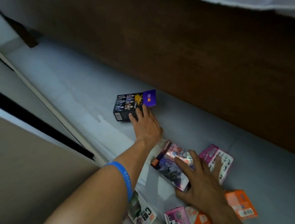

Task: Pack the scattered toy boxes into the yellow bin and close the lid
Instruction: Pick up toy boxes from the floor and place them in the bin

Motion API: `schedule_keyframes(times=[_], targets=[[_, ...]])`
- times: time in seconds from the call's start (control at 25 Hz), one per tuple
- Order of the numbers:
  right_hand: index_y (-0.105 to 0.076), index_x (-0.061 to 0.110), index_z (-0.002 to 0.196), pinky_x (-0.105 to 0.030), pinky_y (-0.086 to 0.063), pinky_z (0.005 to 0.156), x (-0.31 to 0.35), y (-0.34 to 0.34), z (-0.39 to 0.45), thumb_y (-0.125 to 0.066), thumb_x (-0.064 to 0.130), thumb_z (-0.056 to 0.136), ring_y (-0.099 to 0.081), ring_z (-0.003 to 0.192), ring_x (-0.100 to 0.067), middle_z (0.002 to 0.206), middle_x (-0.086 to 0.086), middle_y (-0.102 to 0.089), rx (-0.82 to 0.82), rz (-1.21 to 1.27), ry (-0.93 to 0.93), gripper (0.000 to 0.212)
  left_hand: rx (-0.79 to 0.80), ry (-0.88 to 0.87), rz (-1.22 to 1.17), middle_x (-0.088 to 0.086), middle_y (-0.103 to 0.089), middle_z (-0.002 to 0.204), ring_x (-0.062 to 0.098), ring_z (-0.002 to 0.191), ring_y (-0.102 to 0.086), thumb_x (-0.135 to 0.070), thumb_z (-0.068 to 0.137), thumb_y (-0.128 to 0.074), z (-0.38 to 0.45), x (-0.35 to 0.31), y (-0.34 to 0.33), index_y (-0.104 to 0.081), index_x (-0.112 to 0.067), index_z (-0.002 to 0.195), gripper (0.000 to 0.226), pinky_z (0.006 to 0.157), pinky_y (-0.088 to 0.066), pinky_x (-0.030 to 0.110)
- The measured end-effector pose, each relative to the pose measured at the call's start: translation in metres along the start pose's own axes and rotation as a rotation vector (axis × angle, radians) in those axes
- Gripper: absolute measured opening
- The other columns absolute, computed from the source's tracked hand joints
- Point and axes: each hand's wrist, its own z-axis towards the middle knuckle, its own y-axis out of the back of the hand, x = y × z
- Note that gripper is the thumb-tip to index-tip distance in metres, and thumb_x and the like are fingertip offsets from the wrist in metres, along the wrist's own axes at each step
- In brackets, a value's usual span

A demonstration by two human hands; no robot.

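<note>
Dark box: a black and purple toy box [134, 104] lies flat on the pale grey floor [196, 119], the farthest box from the camera, close to a long brown panel [184, 49].
Left hand: the left hand [146, 125] reaches forward and lies on the near right corner of the dark box, fingers bent over its edge; whether it truly grasps the box I cannot tell.
Shiny box: a glossy purple and red toy box [171, 163] lies just behind the left wrist, tilted on the floor.
Right hand: the right hand [201, 182] is spread over the shiny box, thumb at its near end and fingers curled round its far side, grasping it; its fingertips touch the neighbouring pink box.
Pink box: a pink and white toy box [222, 158] lies flat, just beside the shiny box on the right.
Orange box: an orange toy box [242, 204] lies beside the right wrist.
Near boxes: a second pink box [178, 220], a small orange box [200, 218] and a white box with green art [141, 213] sit at the lower edge.
Wristband: a blue wristband [125, 177] circles the left forearm.
Yellow bin: not in view.
</note>
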Motion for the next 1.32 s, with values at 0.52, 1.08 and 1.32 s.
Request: schedule_keyframes(times=[0.52,1.08,1.32], targets=[[-0.018,0.044,0.152,-0.05,-0.02,0.116,0.042,0.07,-0.021,-0.069,0.069,0.061,-0.03,0.136,-0.036,0.153,-0.008,-0.022,0.079,-0.044,0.029,0.107,-0.486,-0.47,-0.277,0.02,-0.061,0.127,0.04,0.113,-0.059,-0.015,0.073,-0.08,-0.164,0.014,0.055,-0.06,0.003,0.127,0.06,0.097,-0.045,0.057],[-0.009,0.05,0.151,0.004,-0.028,0.095,0.03,0.131,-0.228,-0.081,0.079,0.049,-0.031,0.124,0.019,0.136,0.032,-0.019,-0.474,0.758,-0.255,0.128,-0.14,-0.358,-0.892,-0.008,-0.057,0.11,0.018,0.104,-0.057,-0.033,0.088,-0.062,-0.263,-0.059,0.108,-0.058,-0.03,0.118,0.03,0.089,-0.05,0.039],[-0.055,0.039,0.114,-0.015,-0.054,0.072,0.023,0.158,-0.334,-0.086,0.048,0.069,-0.067,0.088,0.0,0.102,0.023,-0.068,-0.702,1.216,-0.582,0.055,0.406,-0.602,-0.965,-0.011,-0.066,0.107,0.011,0.098,-0.065,-0.034,0.083,-0.064,-0.31,-0.093,0.119,-0.059,-0.039,0.117,0.035,0.087,-0.056,0.043]])
